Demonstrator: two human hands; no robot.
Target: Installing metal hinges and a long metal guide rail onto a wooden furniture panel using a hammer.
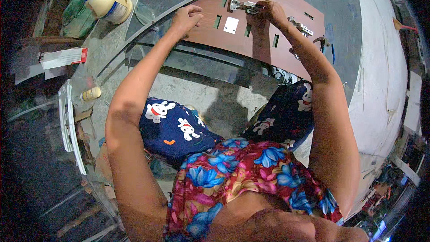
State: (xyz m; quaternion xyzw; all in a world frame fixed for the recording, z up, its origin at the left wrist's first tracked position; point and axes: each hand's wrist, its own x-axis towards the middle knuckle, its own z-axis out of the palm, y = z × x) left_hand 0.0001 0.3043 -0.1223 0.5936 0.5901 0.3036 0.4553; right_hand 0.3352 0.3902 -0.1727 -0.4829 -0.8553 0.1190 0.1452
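Note:
A reddish-brown board (210, 18) with several cut slots lies in front of me. On it sits a metal cabinet hinge (244, 5), with its round cup end at the left. My right hand (272, 12) is closed with its fingertips pinched at the hinge's right end; my arm and fingers partly hide that end. At the board's left edge is my left hand (187, 20), fingers loosely bent and apart, holding nothing. A second metal hinge (302, 27) lies on the board to the right, beside my right forearm. Between the hands rests a white card (230, 24).
A long thin strip (179, 6) curves across the far left side. Right of the board lie a dark-headed tool (321, 41) and a blue pen-like item (333, 54). A cream jug (109, 6) with a blue cap and a small yellowish bottle (91, 93) stand left.

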